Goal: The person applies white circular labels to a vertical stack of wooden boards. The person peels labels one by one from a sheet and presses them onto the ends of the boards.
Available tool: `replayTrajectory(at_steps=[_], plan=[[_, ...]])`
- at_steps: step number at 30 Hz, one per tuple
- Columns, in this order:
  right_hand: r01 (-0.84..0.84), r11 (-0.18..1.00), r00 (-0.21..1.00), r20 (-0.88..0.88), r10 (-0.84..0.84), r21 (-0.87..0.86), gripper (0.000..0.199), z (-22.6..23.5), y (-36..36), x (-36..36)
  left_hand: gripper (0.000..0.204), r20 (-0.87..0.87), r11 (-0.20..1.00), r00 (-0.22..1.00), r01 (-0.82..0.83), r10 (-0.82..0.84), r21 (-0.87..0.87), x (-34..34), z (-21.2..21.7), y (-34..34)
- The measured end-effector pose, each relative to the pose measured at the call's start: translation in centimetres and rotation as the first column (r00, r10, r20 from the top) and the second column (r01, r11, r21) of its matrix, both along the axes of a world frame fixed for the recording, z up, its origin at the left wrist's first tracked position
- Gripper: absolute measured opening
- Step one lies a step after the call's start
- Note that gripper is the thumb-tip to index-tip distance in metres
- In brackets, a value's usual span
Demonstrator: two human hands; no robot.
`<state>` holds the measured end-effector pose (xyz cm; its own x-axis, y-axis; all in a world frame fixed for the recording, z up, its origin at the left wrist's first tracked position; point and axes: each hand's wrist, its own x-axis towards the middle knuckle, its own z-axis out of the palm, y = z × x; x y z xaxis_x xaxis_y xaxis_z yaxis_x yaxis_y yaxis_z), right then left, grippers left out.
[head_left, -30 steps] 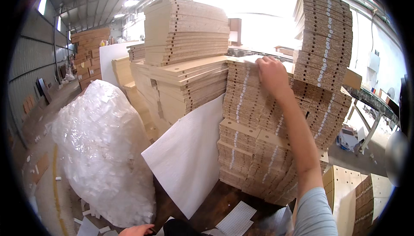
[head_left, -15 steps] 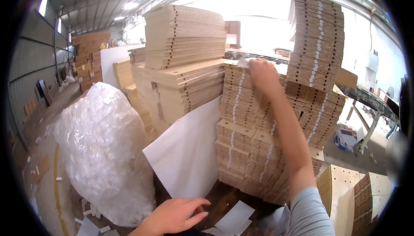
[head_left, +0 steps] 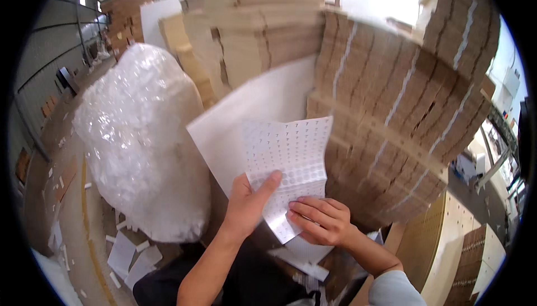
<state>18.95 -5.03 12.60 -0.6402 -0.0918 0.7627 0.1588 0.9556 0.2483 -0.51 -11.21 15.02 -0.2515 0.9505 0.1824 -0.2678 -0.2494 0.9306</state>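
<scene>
A white sheet of small round stickers (head_left: 291, 146), printed in rows, is held up in front of me, creased across its middle. My left hand (head_left: 249, 200) grips its left side, the thumb lying flat on its face. At the lower part, my right hand (head_left: 321, 219) has its fingers curled over the sheet; where its thumb sits is hidden. Behind stand tall stacks of chipboard panels (head_left: 386, 105), blurred by motion, with lines of white dots running down their edges. More white sheets (head_left: 305, 258) lie below my hands.
On the left stands a big clear plastic bag (head_left: 145, 149) full of white pieces. A large white sheet (head_left: 218, 133) leans between it and the stacks. Pale panels (head_left: 224, 49) are piled behind. Drilled boards (head_left: 453, 244) stand at lower right. White scraps (head_left: 123, 250) litter the floor.
My right hand has come down from the top of the chipboard stack to the sticker sheet. My left hand, open and empty before, now grips the sheet. The view has tilted downward.
</scene>
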Motion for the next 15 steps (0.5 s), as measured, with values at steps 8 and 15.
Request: replayTrajectory(at_steps=[8,15], plan=[[0.036,0.585,0.935,-0.179,-0.305,-0.810,0.070,-7.4,-1.2,4.4,0.031,-0.108,0.923,0.994,-0.063,0.023,-0.379,1.4,-11.1,-2.1],[-0.314,-0.323,0.931,-0.224,-0.288,-0.893,0.060,-14.3,-5.7,5.4,0.054,-0.061,0.891,0.998,-0.057,0.033,-0.450,3.5,-15.9,-3.6]])
